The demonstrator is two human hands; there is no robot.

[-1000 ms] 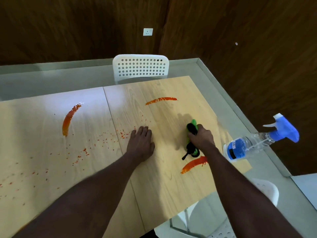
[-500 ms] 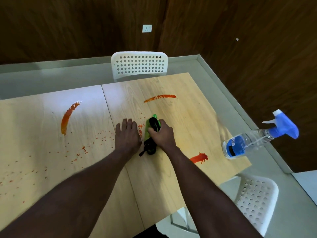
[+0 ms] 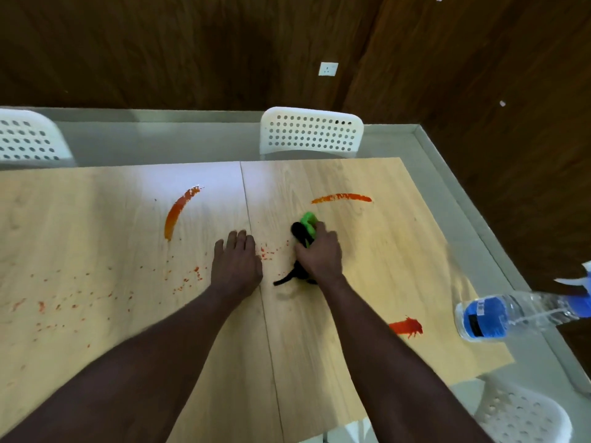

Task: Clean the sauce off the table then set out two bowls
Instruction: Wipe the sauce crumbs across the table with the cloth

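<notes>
Slid up past left hand (image 3: pixel 237 262); right hand (image 3: pixel 318 255) squeezing cloth (image 3: pixel 306 226), left flat on desk (image 3: pixel 96 238), long sauce streak (image 3: pixel 341 197) just ahead

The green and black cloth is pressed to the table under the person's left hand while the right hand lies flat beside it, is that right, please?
Not quite: the hands are swapped. In the head view the green and black cloth is pressed to the table under the right hand, while the left hand lies flat beside it.
</notes>
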